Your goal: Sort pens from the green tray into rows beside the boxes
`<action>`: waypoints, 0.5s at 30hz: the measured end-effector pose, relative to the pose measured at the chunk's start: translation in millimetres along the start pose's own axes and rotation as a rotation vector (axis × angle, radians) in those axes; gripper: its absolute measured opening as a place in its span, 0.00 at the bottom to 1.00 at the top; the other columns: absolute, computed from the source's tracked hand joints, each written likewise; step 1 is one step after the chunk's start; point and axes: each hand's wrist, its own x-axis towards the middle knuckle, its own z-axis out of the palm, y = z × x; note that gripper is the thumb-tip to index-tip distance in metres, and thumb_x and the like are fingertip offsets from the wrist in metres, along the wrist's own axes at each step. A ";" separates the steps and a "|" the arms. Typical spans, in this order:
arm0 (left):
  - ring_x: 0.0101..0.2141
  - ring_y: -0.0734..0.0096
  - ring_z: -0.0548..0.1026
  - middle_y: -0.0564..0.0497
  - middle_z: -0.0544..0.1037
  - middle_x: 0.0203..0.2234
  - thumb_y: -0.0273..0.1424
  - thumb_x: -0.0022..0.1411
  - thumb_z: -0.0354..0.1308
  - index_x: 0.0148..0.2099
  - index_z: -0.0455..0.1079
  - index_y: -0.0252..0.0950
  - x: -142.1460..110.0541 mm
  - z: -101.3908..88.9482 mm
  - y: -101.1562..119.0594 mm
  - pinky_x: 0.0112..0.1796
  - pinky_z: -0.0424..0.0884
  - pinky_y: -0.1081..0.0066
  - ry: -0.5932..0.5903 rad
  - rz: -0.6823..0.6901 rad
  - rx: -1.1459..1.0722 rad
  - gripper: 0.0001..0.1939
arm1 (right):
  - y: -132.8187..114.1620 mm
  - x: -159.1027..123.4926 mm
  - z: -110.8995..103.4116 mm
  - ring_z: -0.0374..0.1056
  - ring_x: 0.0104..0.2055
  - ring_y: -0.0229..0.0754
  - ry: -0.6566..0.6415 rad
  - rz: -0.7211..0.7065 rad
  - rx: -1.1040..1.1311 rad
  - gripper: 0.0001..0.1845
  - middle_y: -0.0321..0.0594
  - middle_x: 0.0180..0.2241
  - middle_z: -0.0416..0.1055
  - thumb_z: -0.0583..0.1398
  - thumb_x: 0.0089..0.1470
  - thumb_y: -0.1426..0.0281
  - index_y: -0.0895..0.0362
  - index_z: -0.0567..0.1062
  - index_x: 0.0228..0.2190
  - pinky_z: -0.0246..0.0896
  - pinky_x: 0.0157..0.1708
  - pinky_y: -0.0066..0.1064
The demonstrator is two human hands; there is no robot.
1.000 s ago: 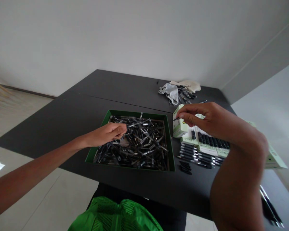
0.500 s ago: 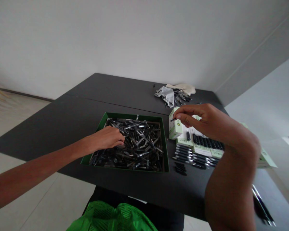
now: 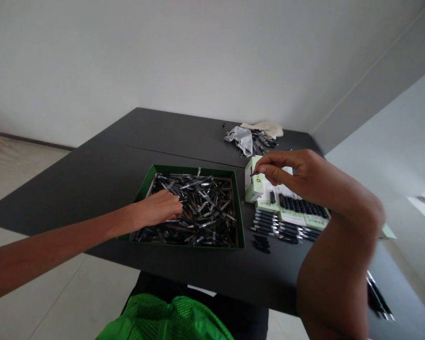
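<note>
Black pen part [image 3: 254, 174] pinched by right hand [image 3: 283, 169] — left hand [image 3: 158, 208] in loose pens [image 3: 205, 210], grip unclear

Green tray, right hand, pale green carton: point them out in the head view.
Green tray [image 3: 189, 169]: head view, on its far rim.
Right hand [image 3: 286, 171]: head view, on the back of the hand.
Pale green carton [image 3: 253, 191]: head view, on its front face.

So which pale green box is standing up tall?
The pale green cardboard box by the right hand: it stands upright, while the others lie flat on the black table.
</note>
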 end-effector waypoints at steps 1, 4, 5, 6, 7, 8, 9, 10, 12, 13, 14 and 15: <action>0.33 0.63 0.82 0.50 0.83 0.28 0.22 0.63 0.67 0.36 0.82 0.39 0.5 1.2 0.4 0.31 0.66 0.70 0.001 -0.002 0.015 0.07 | -0.8 -0.7 0.0 0.66 0.25 0.37 0.001 0.002 -0.005 0.21 0.36 0.24 0.74 0.58 0.68 0.53 0.55 0.82 0.36 0.58 0.25 0.30; 0.31 0.62 0.81 0.49 0.81 0.27 0.22 0.63 0.66 0.35 0.80 0.37 2.8 1.1 2.4 0.31 0.66 0.69 -0.004 -0.035 0.052 0.05 | -4.5 -2.4 1.3 0.67 0.26 0.38 0.008 -0.009 -0.022 0.20 0.37 0.26 0.76 0.58 0.68 0.55 0.55 0.83 0.37 0.59 0.27 0.30; 0.29 0.63 0.80 0.49 0.80 0.27 0.22 0.63 0.66 0.34 0.79 0.36 3.7 -0.9 3.3 0.31 0.66 0.69 -0.014 -0.058 0.063 0.05 | -6.0 -3.2 1.9 0.68 0.27 0.38 0.017 -0.017 -0.029 0.19 0.38 0.28 0.77 0.58 0.69 0.55 0.55 0.83 0.38 0.60 0.28 0.30; 0.28 0.63 0.79 0.49 0.79 0.26 0.23 0.63 0.64 0.33 0.78 0.35 4.3 -4.0 3.9 0.30 0.64 0.68 -0.033 -0.086 0.070 0.06 | -7.6 -4.6 2.4 0.70 0.29 0.39 0.029 -0.025 -0.039 0.18 0.39 0.30 0.79 0.58 0.69 0.56 0.55 0.83 0.39 0.61 0.30 0.31; 0.26 0.64 0.78 0.49 0.79 0.26 0.24 0.63 0.63 0.33 0.77 0.35 4.4 -8.2 4.0 0.28 0.62 0.69 -0.052 -0.111 0.062 0.05 | -9.2 -6.6 2.7 0.71 0.31 0.40 0.041 -0.034 -0.052 0.18 0.40 0.32 0.80 0.58 0.69 0.57 0.55 0.83 0.40 0.62 0.32 0.31; 0.24 0.66 0.76 0.49 0.79 0.25 0.26 0.63 0.63 0.34 0.77 0.36 3.8 -13.4 3.3 0.27 0.59 0.69 -0.065 -0.136 0.032 0.04 | -10.6 -9.6 2.8 0.72 0.32 0.40 0.047 -0.042 -0.063 0.16 0.40 0.34 0.81 0.58 0.69 0.58 0.54 0.82 0.41 0.63 0.33 0.31; 0.23 0.67 0.75 0.49 0.79 0.25 0.28 0.63 0.63 0.34 0.76 0.36 2.2 -19.5 1.8 0.26 0.57 0.69 -0.057 -0.168 -0.014 0.04 | -11.9 -13.9 2.9 0.73 0.34 0.41 0.048 -0.047 -0.072 0.15 0.40 0.35 0.81 0.58 0.70 0.60 0.54 0.82 0.42 0.63 0.34 0.31; 0.23 0.67 0.74 0.49 0.79 0.24 0.30 0.63 0.63 0.35 0.75 0.37 -0.5 -25.9 -0.3 0.26 0.56 0.69 -0.042 -0.187 -0.069 0.04 | -12.7 -19.6 3.3 0.74 0.34 0.41 0.045 -0.044 -0.080 0.14 0.41 0.35 0.82 0.58 0.70 0.61 0.54 0.81 0.42 0.64 0.35 0.31; 0.21 0.69 0.71 0.51 0.75 0.21 0.29 0.65 0.58 0.35 0.73 0.38 -9.3 -38.1 -4.8 0.26 0.54 0.69 0.003 -0.231 -0.154 0.05 | -12.7 -36.0 6.9 0.76 0.35 0.42 0.050 -0.012 -0.091 0.12 0.40 0.35 0.82 0.58 0.70 0.63 0.54 0.81 0.42 0.65 0.36 0.31; 0.19 0.70 0.70 0.53 0.74 0.20 0.30 0.66 0.56 0.37 0.72 0.38 -15.1 -42.9 -5.8 0.26 0.54 0.68 0.041 -0.252 -0.187 0.05 | -11.3 -46.7 11.2 0.77 0.36 0.42 0.061 0.019 -0.091 0.12 0.41 0.36 0.83 0.58 0.70 0.63 0.53 0.80 0.42 0.66 0.37 0.31; 0.19 0.70 0.69 0.53 0.74 0.20 0.31 0.68 0.53 0.38 0.71 0.38 -21.5 -46.5 -4.7 0.26 0.54 0.68 0.079 -0.246 -0.229 0.06 | -8.8 -58.9 17.6 0.78 0.36 0.43 0.077 0.061 -0.091 0.11 0.41 0.36 0.83 0.58 0.70 0.63 0.53 0.80 0.42 0.67 0.37 0.32; 0.19 0.71 0.69 0.54 0.73 0.20 0.33 0.69 0.52 0.37 0.69 0.38 -28.3 -48.5 -0.9 0.26 0.55 0.68 0.135 -0.232 -0.274 0.08 | -5.1 -72.1 26.4 0.79 0.38 0.44 0.088 0.111 -0.082 0.11 0.41 0.38 0.83 0.59 0.70 0.62 0.53 0.80 0.42 0.68 0.38 0.32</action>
